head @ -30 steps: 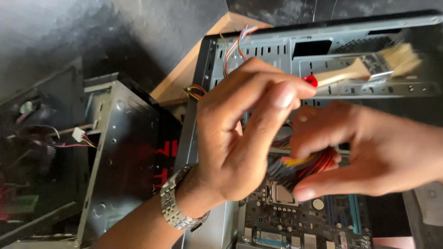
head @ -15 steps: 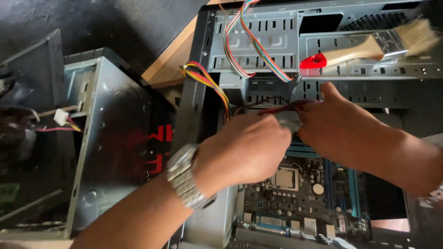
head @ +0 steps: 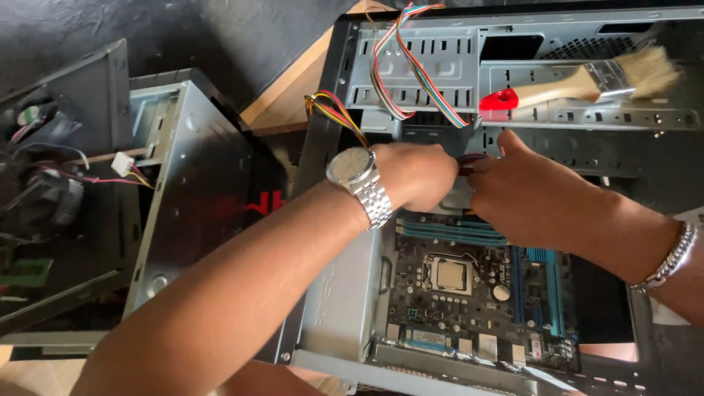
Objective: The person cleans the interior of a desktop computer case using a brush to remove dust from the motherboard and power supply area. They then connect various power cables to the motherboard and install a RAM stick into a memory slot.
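Note:
An open grey computer case (head: pixel 411 66) lies on its side with a dark motherboard (head: pixel 477 286) inside. My left hand (head: pixel 414 176), with a metal watch on the wrist, and my right hand (head: pixel 535 194), with a metal bracelet, meet above the board. Both are closed around a bundle of red cables (head: pixel 469 160), mostly hidden by the fingers. A striped ribbon of coloured wires (head: pixel 407 66) loops over the drive bay just above the hands.
A wooden paintbrush (head: pixel 587 84) with a red handle tip rests on the drive bay. Yellow, red and black wires (head: pixel 334 110) hang over the case edge. A second opened case (head: pixel 176 183) stands at the left, beside dark parts and a white connector (head: pixel 121 163).
Both hands have dropped lower into the case and drawn together over the board. The view has shifted, so the brush and wire ribbon now show fully.

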